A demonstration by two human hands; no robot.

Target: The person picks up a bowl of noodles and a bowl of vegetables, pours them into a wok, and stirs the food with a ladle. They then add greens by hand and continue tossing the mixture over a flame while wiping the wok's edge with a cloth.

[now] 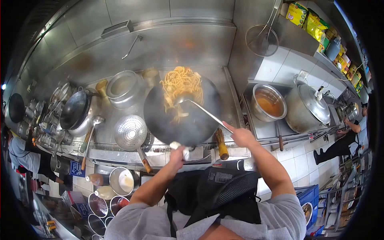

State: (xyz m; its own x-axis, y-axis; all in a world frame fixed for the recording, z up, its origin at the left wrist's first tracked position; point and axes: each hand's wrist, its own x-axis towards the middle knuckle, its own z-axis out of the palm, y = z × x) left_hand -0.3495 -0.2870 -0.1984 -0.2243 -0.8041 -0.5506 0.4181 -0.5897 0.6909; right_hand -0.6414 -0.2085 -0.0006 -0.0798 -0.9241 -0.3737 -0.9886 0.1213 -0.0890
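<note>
A dark wok [202,124] sits on the stove in front of me, with steam over it. Thick yellow noodles [183,82] are heaped at its far side, some of them apparently in the air. My right hand [243,137] is closed round the long handle of a metal ladle [208,113], whose bowl is among the noodles. At the wok's near rim, my left hand [176,158] is closed on a folded white cloth [180,150]. The cloth hides whatever part of the wok lies under it.
A perforated skimmer [131,131] and a lidded pot [124,88] stand left of the wok. A bamboo brush [222,146] lies at its right. Further right are a pot of orange-brown liquid [269,105] and a large stockpot [306,106]. Other people [352,132] stand at both sides.
</note>
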